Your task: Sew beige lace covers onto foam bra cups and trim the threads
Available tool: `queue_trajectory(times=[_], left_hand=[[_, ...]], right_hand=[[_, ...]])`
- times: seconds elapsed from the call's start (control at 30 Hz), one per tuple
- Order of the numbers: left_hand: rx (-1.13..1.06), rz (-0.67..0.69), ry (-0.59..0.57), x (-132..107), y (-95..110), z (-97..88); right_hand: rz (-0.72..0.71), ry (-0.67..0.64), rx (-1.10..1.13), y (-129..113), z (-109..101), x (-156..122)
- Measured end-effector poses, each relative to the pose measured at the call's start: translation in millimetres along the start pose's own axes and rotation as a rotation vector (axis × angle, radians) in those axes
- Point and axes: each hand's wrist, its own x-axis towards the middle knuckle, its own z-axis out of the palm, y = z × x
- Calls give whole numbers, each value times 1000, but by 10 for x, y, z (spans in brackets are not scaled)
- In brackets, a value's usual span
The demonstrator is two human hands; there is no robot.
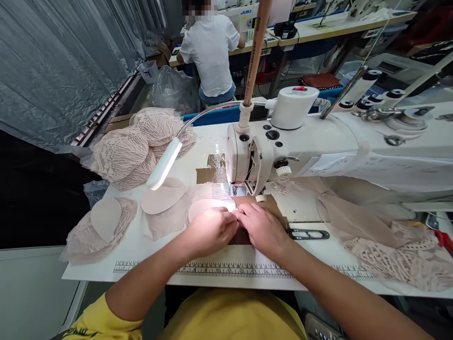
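Where needle meets table: one pale beige foam cup (207, 206), long axis left-right, pinched flat under left hand (211, 230) and right hand (262, 227); two more cups alongside.

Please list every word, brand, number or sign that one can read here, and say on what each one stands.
"JUKI": on the far sewing machine beyond the seated person.
Numbers up to "15": along the printed ruler at the table edge; the rest are too small.
Labels on the near sewing machine and white bin: unreadable.

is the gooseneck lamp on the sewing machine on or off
On: the white gooseneck lamp head throws a bright glare on the pale foam cup under both hands.
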Motion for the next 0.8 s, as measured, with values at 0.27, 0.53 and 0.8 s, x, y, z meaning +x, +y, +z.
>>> queue_trajectory(times=[0.27,0.53,0.8], left_hand=[[234,221,228,147,-473,274],[283,318,247,329,-647,248],[241,292,224,343,-672,249]], right_hand=[[116,-49,-146,-12,18,78],[185,24,-180,8,47,164],[178,46,-154,9,47,160]])
